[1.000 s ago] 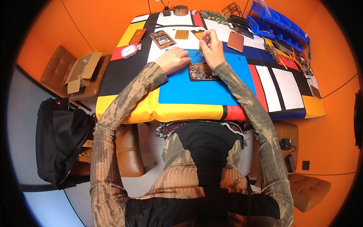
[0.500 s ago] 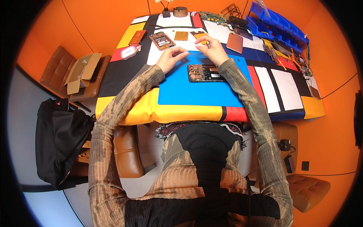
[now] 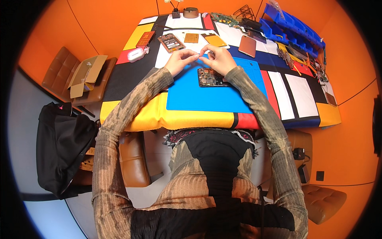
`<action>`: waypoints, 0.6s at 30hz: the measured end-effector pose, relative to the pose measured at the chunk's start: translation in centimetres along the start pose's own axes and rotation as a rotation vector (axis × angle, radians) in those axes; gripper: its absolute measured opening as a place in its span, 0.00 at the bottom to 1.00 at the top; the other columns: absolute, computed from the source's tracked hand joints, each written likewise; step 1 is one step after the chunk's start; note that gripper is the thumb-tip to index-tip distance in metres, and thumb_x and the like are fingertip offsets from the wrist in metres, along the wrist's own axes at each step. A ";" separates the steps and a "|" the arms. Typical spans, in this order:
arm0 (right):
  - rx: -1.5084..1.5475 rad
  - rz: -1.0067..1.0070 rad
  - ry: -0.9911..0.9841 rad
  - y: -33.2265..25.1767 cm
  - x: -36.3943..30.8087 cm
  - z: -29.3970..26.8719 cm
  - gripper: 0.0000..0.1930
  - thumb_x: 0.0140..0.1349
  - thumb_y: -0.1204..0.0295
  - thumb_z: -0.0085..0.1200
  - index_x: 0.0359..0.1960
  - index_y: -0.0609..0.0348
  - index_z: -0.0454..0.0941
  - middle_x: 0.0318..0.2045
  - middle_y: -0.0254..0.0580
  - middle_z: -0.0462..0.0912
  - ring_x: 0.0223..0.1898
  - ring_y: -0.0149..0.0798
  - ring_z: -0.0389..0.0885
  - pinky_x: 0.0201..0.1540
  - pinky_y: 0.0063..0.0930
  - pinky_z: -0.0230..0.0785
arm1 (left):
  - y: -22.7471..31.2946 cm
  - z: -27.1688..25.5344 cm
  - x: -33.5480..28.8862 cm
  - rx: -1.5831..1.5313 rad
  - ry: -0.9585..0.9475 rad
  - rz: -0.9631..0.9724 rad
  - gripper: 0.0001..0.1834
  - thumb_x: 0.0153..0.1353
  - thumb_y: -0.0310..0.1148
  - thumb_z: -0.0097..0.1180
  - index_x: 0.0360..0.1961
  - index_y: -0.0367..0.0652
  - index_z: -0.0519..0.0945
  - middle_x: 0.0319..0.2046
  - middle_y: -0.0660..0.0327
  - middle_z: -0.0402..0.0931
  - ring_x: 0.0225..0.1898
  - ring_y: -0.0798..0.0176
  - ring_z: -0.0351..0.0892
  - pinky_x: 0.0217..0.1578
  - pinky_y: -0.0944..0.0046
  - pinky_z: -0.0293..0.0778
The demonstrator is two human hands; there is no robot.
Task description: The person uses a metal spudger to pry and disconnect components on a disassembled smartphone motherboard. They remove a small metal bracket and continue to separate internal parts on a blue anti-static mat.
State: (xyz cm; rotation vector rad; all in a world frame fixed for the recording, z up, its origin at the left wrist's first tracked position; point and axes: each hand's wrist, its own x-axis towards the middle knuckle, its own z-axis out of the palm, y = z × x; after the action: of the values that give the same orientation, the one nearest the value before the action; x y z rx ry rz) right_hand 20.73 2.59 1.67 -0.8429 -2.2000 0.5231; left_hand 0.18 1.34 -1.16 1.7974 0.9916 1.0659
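Note:
My left hand (image 3: 181, 62) and my right hand (image 3: 219, 60) meet fingertip to fingertip above the far edge of a blue work mat (image 3: 187, 99). Both are pinched closed. Whatever sits between the fingers is too small to make out. Just below them on the mat lies an opened phone (image 3: 209, 79) with its circuit board bare, its right end hidden by my right hand and sleeve. Beyond my left hand rests another opened phone (image 3: 171, 42). Near it are a small gold-brown plate (image 3: 191, 38) and a yellow and black panel (image 3: 215, 40).
A white earbud case (image 3: 136, 55) and a red booklet (image 3: 145, 39) lie at the left. To the right are a copper-coloured phone-sized panel (image 3: 247, 46), blue parts bins (image 3: 292, 24) and several hand tools (image 3: 292, 57). An open cardboard box (image 3: 87, 75) stands on a chair.
My right hand has come left and down, from slightly apart to touching my left fingertips. More of the opened phone's board is covered at its right end. My left hand has barely moved.

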 end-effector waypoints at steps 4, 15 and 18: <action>-0.067 -0.016 0.029 0.0 -0.1 0.1 0.07 0.54 0.66 0.59 0.33 0.51 0.79 0.09 0.31 0.66 0.12 0.29 0.65 0.18 0.30 0.56 | 0.1 0.0 -0.1 -0.016 0.003 0.008 0.13 0.64 0.35 0.55 0.42 0.35 0.80 0.32 0.63 0.78 0.34 0.72 0.76 0.40 0.71 0.73; -0.178 -0.042 0.014 -0.1 -0.1 -0.1 0.10 0.53 0.61 0.59 0.35 0.47 0.81 0.12 0.34 0.71 0.16 0.35 0.73 0.21 0.33 0.62 | 0.2 -0.1 -0.2 0.040 0.003 -0.030 0.15 0.62 0.38 0.57 0.42 0.38 0.81 0.32 0.65 0.79 0.30 0.75 0.73 0.33 0.74 0.70; -0.174 -0.041 0.018 -0.3 -0.2 0.0 0.10 0.53 0.60 0.58 0.34 0.48 0.80 0.13 0.35 0.72 0.17 0.36 0.73 0.22 0.33 0.64 | 0.2 -0.1 -0.2 0.034 0.002 -0.031 0.14 0.62 0.38 0.57 0.42 0.38 0.81 0.31 0.65 0.79 0.30 0.75 0.73 0.33 0.74 0.70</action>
State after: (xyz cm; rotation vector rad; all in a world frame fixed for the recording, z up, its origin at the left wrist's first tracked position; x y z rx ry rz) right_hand 20.73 2.29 1.76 -0.8872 -2.2650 0.3055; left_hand 0.09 1.09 -1.00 1.8027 1.0412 1.0378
